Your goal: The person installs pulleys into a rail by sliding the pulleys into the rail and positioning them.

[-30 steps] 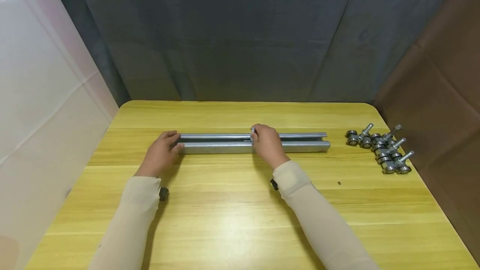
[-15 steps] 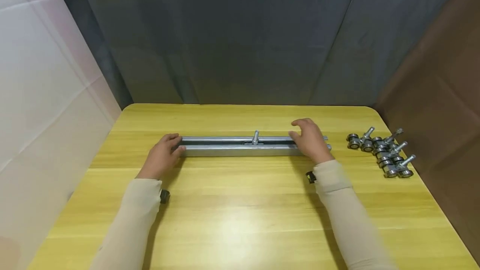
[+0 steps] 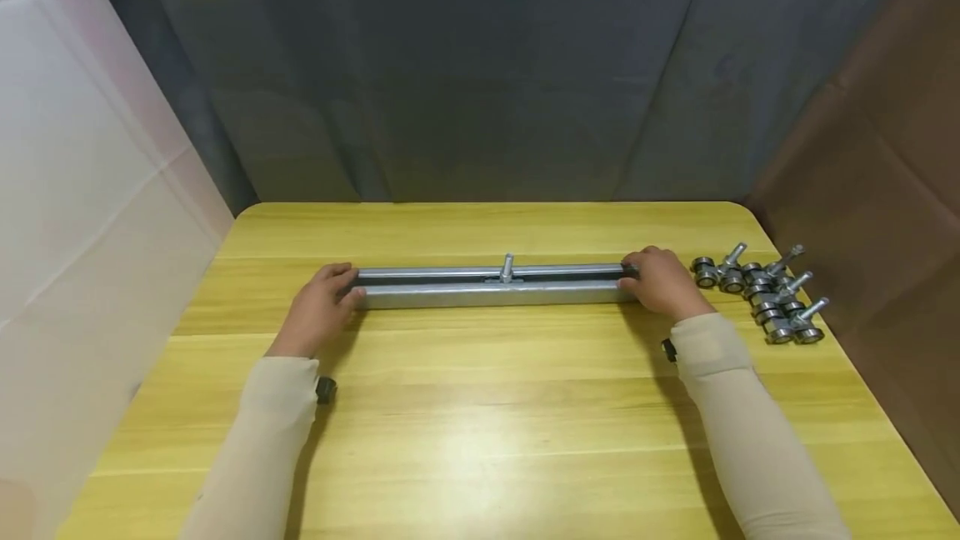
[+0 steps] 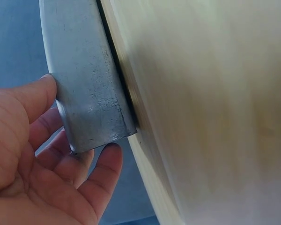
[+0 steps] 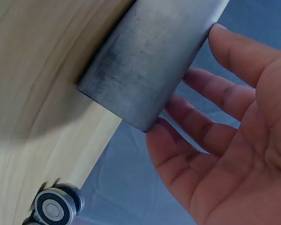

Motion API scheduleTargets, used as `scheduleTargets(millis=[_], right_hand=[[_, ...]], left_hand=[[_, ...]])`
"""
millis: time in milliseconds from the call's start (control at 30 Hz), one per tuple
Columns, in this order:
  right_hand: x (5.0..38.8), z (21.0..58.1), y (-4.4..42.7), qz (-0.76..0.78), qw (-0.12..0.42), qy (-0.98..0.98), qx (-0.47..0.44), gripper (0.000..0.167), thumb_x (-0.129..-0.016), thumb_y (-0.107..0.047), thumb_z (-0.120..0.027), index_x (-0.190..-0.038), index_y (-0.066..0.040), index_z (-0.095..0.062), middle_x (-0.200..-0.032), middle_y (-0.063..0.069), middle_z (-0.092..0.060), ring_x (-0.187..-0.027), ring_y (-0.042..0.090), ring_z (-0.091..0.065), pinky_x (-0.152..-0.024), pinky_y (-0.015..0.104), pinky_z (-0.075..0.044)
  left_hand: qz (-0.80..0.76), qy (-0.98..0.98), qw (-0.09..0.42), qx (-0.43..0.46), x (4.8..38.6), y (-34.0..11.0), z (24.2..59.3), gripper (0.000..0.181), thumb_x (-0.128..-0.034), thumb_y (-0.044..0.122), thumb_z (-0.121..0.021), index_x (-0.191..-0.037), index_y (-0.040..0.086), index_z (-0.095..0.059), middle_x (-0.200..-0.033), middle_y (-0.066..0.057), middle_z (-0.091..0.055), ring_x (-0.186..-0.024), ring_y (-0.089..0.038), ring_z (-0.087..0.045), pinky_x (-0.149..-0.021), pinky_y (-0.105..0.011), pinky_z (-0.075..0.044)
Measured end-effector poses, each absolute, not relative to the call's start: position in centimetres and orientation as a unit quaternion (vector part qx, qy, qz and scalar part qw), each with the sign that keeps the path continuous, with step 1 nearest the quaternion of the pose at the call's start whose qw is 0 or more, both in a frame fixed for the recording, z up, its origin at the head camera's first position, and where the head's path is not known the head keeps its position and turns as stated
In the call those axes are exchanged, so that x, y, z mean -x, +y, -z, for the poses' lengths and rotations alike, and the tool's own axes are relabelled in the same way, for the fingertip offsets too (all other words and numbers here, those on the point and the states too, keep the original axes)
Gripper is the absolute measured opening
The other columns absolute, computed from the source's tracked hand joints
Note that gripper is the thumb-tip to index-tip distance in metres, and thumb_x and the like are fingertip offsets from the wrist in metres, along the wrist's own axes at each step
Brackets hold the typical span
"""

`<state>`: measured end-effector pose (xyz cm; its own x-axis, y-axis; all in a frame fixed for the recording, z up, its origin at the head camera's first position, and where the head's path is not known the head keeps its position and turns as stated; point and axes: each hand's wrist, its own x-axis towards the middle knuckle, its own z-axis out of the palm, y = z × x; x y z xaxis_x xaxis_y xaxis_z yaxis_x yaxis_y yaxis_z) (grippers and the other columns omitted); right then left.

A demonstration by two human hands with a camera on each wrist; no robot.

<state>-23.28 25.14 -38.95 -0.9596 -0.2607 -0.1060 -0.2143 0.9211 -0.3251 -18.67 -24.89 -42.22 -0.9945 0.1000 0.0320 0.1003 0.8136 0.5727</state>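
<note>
A straight steel channel rail (image 3: pixel 450 297) lies across the table with its slot facing up. Midway along it a roller trolley's threaded bolt (image 3: pixel 507 267) stands upright out of the slot; the trolley's wheels are hidden inside. My left hand (image 3: pixel 317 311) holds the rail's left end, thumb on the near edge and fingers on the far side. In the left wrist view a fingertip also touches the end of the rail (image 4: pixel 86 75). At the right end my right hand (image 3: pixel 662 283) grips in a similar way, the thumb on the near edge in the right wrist view.
Several roller trolleys (image 3: pixel 780 335) with bolts sit in a cluster near the table's right edge, just right of my right hand. The wooden table (image 3: pixel 450 423) ends at a dark curtain (image 3: pixel 465 90) behind. A brown cloth (image 3: pixel 885 157) hangs at the right.
My right hand let go of the trolley's bolt at the rail's middle, moved right and took hold of the rail's right end. The left hand stayed at the left end.
</note>
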Motion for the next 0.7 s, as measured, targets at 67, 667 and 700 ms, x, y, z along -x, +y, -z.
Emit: scheduleTargets(millis=[67,667,700], right_hand=[[23.1,39.0,25.0,0.143,0.068,0.98,0.12,0.045,-0.098,-0.021,-0.064,-0.133,0.006,-0.057,-0.133,0.033,-0.051,-0.122,0.054,-0.044,-0.101,0.064,-0.036],[22.7,40.1,24.8,0.155,0.037,0.985,0.071,0.045,-0.098,-0.025,-0.064,-0.136,-0.002,-0.058,-0.134,0.024,-0.052,-0.124,0.046,-0.045,-0.094,0.063,-0.041],[22.6,40.1,24.9,0.155,0.038,0.985,0.07,0.045,-0.099,-0.025,-0.064,-0.137,-0.002,-0.058,-0.135,0.023,-0.051,-0.124,0.046,-0.045,-0.094,0.063,-0.041]], left_hand=[[0.302,-0.952,0.001,0.054,18.6,-24.9,42.2,0.053,-0.1036,0.021,-0.055,-0.145,-0.01,-0.041,-0.15,-0.027,-0.035,-0.136,-0.049,-0.034,-0.108,-0.062,-0.03],[0.285,-0.948,0.024,0.14,19.7,-15.5,37.9,0.049,-0.0975,0.026,-0.066,-0.137,-0.001,-0.056,-0.143,-0.022,-0.046,-0.128,-0.042,-0.046,-0.103,-0.057,-0.041],[0.301,-0.942,0.021,0.147,19.9,-14.5,37.9,0.048,-0.0974,0.027,-0.066,-0.136,0.001,-0.057,-0.142,-0.02,-0.049,-0.128,-0.04,-0.048,-0.102,-0.055,-0.042]])
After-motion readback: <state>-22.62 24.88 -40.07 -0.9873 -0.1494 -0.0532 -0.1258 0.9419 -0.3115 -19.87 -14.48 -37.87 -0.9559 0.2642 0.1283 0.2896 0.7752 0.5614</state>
